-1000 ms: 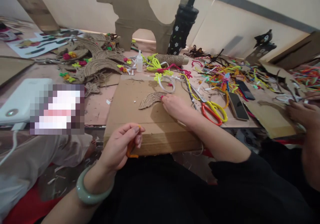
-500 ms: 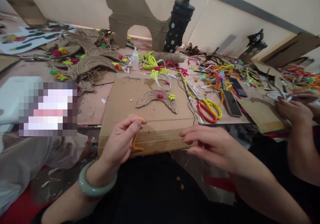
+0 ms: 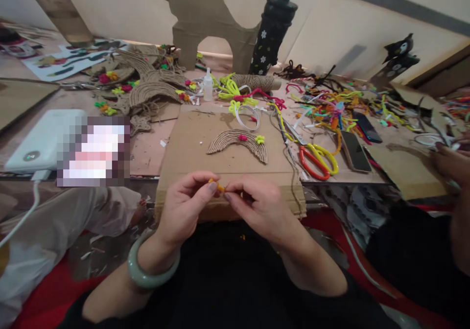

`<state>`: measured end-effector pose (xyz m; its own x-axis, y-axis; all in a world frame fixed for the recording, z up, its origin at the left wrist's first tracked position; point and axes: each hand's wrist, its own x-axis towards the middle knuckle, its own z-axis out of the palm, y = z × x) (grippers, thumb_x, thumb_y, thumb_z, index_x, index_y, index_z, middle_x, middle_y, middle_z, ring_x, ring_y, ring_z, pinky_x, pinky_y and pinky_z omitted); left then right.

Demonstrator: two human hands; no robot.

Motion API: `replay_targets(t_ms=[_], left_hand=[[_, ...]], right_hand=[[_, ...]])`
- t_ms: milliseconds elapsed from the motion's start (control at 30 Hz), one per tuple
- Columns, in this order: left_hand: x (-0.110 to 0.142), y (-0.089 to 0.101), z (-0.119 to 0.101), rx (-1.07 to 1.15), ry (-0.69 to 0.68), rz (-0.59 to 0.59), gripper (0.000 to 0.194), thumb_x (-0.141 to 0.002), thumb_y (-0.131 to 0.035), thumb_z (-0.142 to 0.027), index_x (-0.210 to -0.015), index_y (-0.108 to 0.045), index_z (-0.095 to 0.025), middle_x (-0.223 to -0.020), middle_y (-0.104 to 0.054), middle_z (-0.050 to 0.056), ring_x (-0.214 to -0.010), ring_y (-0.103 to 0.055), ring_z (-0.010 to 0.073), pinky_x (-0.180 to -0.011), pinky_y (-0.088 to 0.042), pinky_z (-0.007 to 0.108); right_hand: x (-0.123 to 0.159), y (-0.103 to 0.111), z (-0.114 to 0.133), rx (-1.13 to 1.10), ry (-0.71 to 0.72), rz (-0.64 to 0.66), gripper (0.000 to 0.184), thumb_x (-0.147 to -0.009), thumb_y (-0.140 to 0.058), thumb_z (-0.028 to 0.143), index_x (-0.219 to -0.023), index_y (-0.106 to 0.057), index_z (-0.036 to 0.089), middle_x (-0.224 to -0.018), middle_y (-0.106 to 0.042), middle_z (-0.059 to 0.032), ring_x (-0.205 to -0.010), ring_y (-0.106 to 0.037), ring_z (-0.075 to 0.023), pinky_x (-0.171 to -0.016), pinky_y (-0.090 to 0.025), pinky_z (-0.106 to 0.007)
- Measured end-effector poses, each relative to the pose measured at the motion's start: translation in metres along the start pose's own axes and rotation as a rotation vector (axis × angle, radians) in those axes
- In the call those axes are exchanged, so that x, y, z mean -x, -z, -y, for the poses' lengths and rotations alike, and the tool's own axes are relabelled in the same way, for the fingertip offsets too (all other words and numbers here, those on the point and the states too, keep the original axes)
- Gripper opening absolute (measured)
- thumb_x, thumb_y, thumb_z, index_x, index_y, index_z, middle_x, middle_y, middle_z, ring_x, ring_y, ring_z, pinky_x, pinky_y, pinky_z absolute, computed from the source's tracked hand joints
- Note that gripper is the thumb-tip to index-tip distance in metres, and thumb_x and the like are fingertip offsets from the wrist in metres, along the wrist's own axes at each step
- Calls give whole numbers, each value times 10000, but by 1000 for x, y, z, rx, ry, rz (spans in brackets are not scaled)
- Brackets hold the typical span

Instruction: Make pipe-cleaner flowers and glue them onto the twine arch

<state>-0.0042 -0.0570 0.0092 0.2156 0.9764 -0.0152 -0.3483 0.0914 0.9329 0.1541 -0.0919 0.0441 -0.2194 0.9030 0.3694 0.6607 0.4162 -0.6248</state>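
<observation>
My left hand (image 3: 187, 206) and my right hand (image 3: 257, 206) meet over the near edge of a cardboard board (image 3: 191, 148), both pinching a short orange pipe cleaner (image 3: 219, 187) between thumb and fingers. A pale green bangle (image 3: 147, 275) sits on my left wrist. Further up the board lies a curved jute-rope arch (image 3: 238, 142) with a small pink flower (image 3: 243, 137) and a yellow-green flower (image 3: 260, 139) on top of it.
Red-and-yellow scissors (image 3: 317, 160) and two phones (image 3: 354, 150) lie right of the board, beyond them a heap of coloured pipe cleaners (image 3: 330, 106). A glue bottle (image 3: 208, 85), jute shapes (image 3: 150, 91) and a white power bank (image 3: 40, 140) sit left. Another person's hand (image 3: 450, 165) works at far right.
My right hand left the jute arch, drew back to the near edge of the board and joined my left hand on the orange pipe cleaner. The arch now lies uncovered.
</observation>
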Motion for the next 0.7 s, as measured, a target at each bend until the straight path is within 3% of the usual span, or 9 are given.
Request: replay_targets(t_ms=[200, 367, 700], left_hand=[[5, 6, -7, -272, -250, -65, 77, -774, -691, -223, -838, -732, -237, -811, -709, 5, -716, -619, 132, -694, -494, 236], [10, 6, -18, -612, -390, 3, 93, -780, -667, -160, -795, -713, -240, -762, -703, -8, -719, -624, 138, -703, -475, 244], [12, 2, -18, -759, -382, 40, 81, -788, -653, -175, -802, -712, -229, -761, -725, 2, -695, -647, 151, -683, -488, 252]], right_hand=[[10, 3, 1, 197, 22, -38, 163, -911, -499, 182, -817, -632, 178, -734, -659, -25, -664, -584, -119, -643, -435, -230], [11, 2, 2, 268, 71, -36, 195, -920, -482, 170, -798, -632, 182, -731, -640, -36, -692, -589, -127, -671, -436, -232], [15, 2, 1, 250, 79, -201, 148, -885, -513, 130, -787, -609, 186, -683, -615, -22, -635, -565, -121, -625, -451, -234]])
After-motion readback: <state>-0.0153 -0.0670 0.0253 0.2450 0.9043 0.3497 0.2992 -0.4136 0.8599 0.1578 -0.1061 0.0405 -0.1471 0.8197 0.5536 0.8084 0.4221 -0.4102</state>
